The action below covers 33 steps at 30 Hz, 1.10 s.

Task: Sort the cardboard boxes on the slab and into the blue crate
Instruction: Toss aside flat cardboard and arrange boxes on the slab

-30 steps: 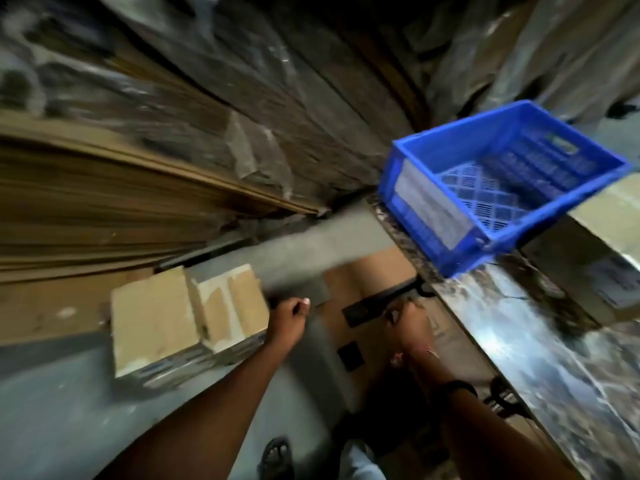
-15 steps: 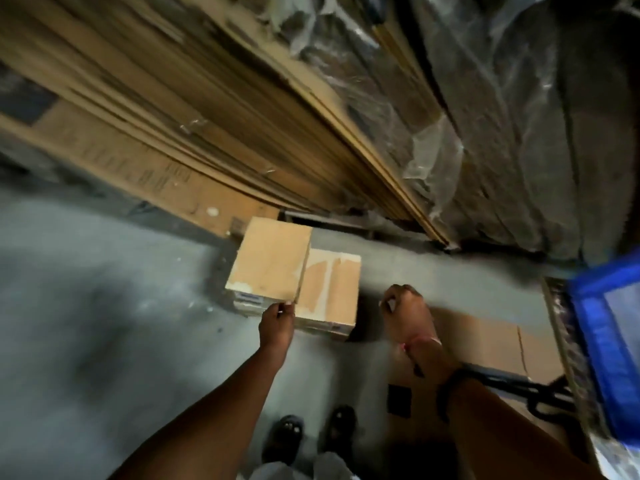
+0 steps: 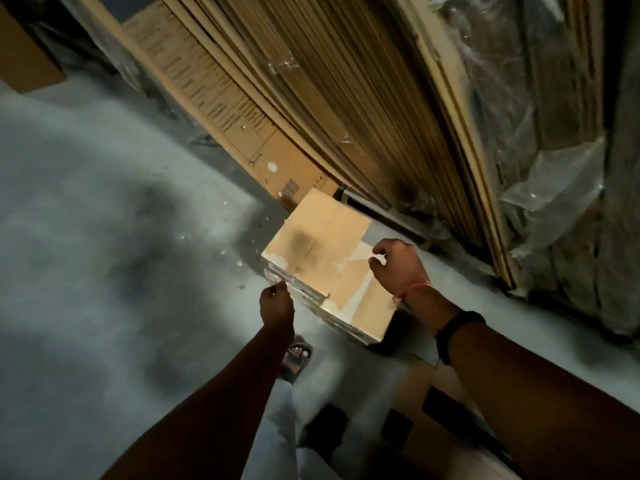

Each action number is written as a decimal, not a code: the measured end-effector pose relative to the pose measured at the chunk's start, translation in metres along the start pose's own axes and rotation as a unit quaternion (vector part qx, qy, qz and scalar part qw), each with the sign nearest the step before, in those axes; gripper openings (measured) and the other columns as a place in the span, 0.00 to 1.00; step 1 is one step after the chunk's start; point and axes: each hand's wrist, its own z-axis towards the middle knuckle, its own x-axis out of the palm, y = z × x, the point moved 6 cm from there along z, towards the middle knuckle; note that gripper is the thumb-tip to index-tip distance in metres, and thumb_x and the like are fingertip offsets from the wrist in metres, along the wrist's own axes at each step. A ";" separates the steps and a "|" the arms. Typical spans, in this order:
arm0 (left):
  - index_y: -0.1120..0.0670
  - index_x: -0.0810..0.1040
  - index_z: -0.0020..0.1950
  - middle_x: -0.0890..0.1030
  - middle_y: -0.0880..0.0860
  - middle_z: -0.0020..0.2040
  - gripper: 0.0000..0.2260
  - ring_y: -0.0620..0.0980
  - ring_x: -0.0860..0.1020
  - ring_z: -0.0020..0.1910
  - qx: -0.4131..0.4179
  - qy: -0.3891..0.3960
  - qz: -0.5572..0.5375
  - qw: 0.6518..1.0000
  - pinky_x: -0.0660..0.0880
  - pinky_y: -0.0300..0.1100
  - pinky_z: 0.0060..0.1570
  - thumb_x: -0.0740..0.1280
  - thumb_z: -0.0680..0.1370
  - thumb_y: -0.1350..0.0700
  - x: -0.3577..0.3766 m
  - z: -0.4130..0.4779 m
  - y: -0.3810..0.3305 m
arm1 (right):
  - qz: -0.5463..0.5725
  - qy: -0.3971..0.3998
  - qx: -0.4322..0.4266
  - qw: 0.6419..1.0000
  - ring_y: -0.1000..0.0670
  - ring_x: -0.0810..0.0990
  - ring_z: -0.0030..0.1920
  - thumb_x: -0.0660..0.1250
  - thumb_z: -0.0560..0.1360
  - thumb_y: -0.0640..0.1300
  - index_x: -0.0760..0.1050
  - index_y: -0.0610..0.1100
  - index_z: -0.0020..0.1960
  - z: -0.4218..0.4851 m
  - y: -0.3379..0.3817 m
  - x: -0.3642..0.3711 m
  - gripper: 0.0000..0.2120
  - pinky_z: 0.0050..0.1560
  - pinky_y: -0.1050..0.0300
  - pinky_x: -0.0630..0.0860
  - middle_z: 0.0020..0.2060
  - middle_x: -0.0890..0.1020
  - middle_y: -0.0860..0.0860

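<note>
Since neither the slab nor the blue crate is in view, this entry covers the pick-up only. Item one, grey floor (image 3: 104, 237): bare concrete spreading left of the left hand. Item two, left hand (image 3: 277, 303): fingers curled, knuckles at the near left corner of the cardboard boxes (image 3: 322, 251); whether it touches or pinches that corner cannot be told. Item three, the boxes themselves: two pale cartons touching side by side on the floor, between the hands and reaching beyond them. Item four, right hand (image 3: 398, 268): above the right carton, fingers loosely bent, holding nothing. Item five, flattened cartons (image 3: 311, 98): leaning upright beyond both hands, with plastic wrap (image 3: 554, 188) to the right of the right hand. Handling note, as a judgement: each hand should go down to an opposite side wall, low, with the palms pressing inward. If both cartons are lifted as a pair, the squeeze must run across the seam so they do not part. Torn paper on the lids suggests weak tops, so lift by the sides.
</note>
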 end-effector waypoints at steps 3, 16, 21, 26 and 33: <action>0.67 0.73 0.63 0.75 0.70 0.62 0.32 0.71 0.73 0.63 -0.034 -0.023 0.017 0.999 0.71 0.64 0.64 0.61 0.75 0.39 0.012 0.040 0.017 | -0.007 0.022 -0.017 1.000 0.44 0.80 0.53 0.69 0.74 0.45 0.79 0.40 0.57 0.045 0.008 0.018 0.14 0.55 0.52 0.76 0.53 0.82 0.43; 0.62 0.59 0.76 0.64 0.64 0.75 0.33 0.66 0.66 0.71 -0.155 -0.103 -0.009 0.983 0.63 0.58 0.71 0.67 0.79 0.47 0.084 0.152 0.035 | -0.100 0.144 -0.032 0.984 0.44 0.73 0.65 0.67 0.76 0.48 0.73 0.41 0.66 0.235 0.004 0.133 0.21 0.64 0.50 0.72 0.63 0.77 0.43; 0.63 0.62 0.71 0.70 0.66 0.69 0.34 0.67 0.71 0.66 -0.212 -0.120 -0.013 0.970 0.69 0.59 0.65 0.74 0.73 0.50 0.104 0.190 0.046 | -0.111 0.153 0.000 0.982 0.41 0.73 0.64 0.67 0.75 0.49 0.72 0.40 0.66 0.294 -0.010 0.163 0.22 0.63 0.47 0.73 0.62 0.77 0.41; 0.64 0.58 0.74 0.68 0.67 0.70 0.39 0.68 0.68 0.68 -0.239 -0.153 -0.022 0.959 0.66 0.59 0.69 0.77 0.71 0.53 0.114 0.209 0.051 | -0.134 0.160 0.031 0.978 0.39 0.72 0.64 0.68 0.74 0.53 0.69 0.39 0.65 0.336 -0.023 0.188 0.26 0.61 0.46 0.73 0.63 0.73 0.40; 0.66 0.71 0.62 0.76 0.68 0.61 0.26 0.67 0.76 0.60 -0.214 -0.138 -0.037 0.966 0.76 0.60 0.58 0.77 0.71 0.56 0.118 0.233 0.082 | -0.071 0.189 0.107 0.974 0.40 0.76 0.60 0.75 0.65 0.62 0.71 0.41 0.64 0.364 -0.052 0.230 0.37 0.58 0.46 0.75 0.59 0.77 0.42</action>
